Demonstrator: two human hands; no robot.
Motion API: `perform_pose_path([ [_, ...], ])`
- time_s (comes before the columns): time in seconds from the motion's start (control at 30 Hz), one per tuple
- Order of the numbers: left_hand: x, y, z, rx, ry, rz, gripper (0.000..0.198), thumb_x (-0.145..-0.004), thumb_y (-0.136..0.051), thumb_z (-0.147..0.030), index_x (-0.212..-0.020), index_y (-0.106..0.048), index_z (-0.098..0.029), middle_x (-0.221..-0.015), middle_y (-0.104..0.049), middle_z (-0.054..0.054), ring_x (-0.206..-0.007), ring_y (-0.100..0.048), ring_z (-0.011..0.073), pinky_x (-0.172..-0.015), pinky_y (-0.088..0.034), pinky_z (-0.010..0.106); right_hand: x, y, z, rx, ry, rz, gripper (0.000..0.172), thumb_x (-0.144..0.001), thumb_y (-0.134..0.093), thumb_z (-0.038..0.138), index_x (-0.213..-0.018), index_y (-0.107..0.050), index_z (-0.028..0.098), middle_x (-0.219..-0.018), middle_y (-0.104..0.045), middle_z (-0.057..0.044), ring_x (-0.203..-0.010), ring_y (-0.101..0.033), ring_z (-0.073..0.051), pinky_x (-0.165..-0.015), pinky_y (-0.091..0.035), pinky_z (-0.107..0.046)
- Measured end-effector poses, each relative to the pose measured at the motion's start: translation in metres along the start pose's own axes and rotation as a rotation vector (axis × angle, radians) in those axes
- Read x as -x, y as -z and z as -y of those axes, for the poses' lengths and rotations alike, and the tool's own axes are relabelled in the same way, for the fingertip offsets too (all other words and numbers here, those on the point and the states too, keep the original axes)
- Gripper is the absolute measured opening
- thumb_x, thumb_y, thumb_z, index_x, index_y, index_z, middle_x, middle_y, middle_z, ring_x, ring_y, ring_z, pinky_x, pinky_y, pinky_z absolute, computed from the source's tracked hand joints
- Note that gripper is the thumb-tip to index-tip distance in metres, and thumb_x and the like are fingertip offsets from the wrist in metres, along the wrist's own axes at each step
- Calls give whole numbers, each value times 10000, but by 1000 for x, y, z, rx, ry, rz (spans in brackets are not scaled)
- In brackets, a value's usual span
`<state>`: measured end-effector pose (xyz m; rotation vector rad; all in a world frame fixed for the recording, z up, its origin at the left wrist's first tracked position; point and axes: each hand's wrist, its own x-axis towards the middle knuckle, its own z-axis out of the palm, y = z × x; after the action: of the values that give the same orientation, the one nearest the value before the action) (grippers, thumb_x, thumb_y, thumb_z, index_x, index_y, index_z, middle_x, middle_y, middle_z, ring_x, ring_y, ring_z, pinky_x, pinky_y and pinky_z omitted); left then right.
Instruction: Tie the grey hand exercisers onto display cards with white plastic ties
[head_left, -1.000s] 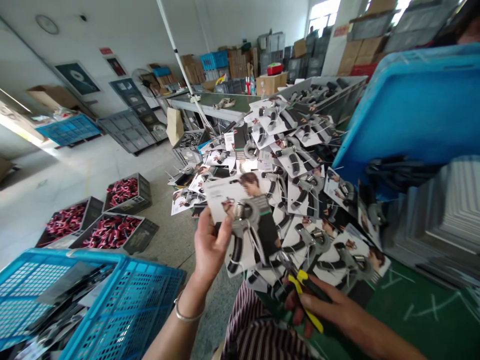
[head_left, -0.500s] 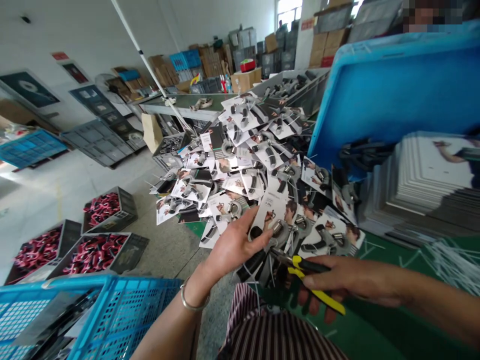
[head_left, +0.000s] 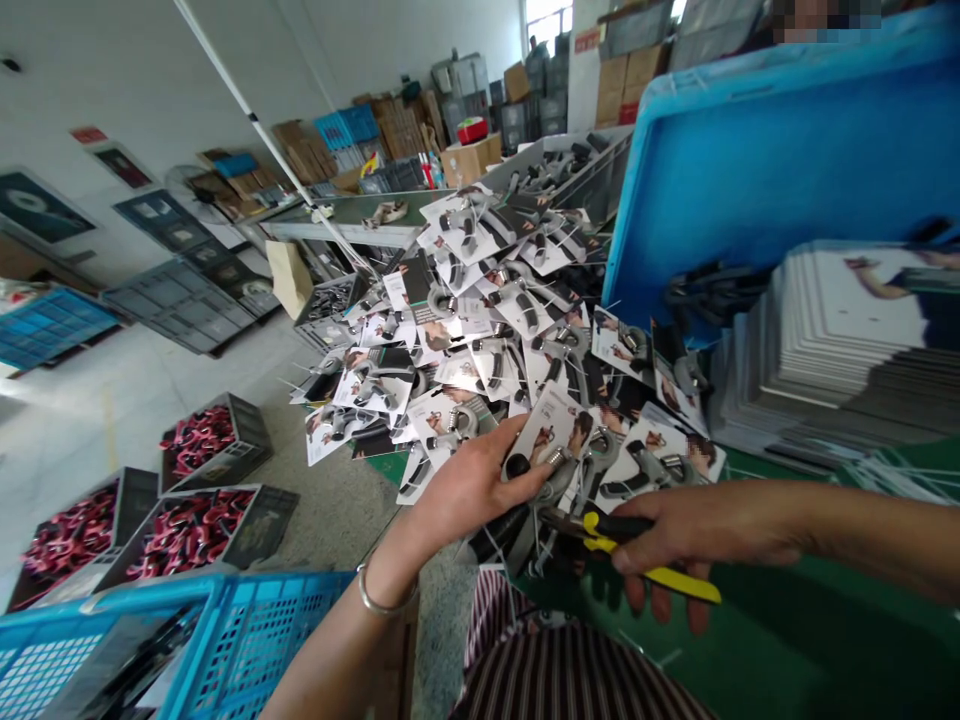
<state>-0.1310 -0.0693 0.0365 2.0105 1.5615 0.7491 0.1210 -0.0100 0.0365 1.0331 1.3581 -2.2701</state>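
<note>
My left hand [head_left: 469, 487] grips a carded hand gripper [head_left: 551, 455] at the near edge of a big pile of carded hand grippers [head_left: 487, 330] on the green table [head_left: 810, 640]. Its thumb lies on top of the card. My right hand [head_left: 694, 530] is closed round yellow-handled cutters [head_left: 637, 550]. The cutters' jaws point left, at the underside of the card my left hand holds. A metal bracelet circles my left wrist.
A blue crate [head_left: 750, 170] stands tilted behind the pile, a stack of printed cards [head_left: 847, 350] to its right. A blue basket [head_left: 172, 640] sits at lower left. Grey bins of red-black parts [head_left: 195, 510] lie on the floor. Another person is at the top right.
My left hand has lowered the carded gripper from in front of me down onto the pile's edge. My right hand with the cutters has moved up to the card.
</note>
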Motion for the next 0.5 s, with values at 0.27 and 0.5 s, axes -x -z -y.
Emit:
perform_pose_path([
  [0.27, -12, 3, -6, -23, -41, 116, 470, -896, -609, -380, -1346, -558, -252, -1075, -735, 74, -897, -707, 242, -823, -560, 354, -6, -2, 22, 0, -82, 32, 327, -707, -817, 363, -936, -738, 143, -741, -741, -122, -639, -712, -226, -411, -530, -239],
  [0.5, -7, 1, 7, 102, -9, 51, 454, -899, -619, -397, -1326, -574, -248, -1147, -723, 66, -985, -695, 244, -887, -551, 365, -14, 0, 8, -3, -36, 86, 332, -748, -767, 406, -951, -718, 148, -647, -684, -54, -462, -594, -136, -356, -418, -181],
])
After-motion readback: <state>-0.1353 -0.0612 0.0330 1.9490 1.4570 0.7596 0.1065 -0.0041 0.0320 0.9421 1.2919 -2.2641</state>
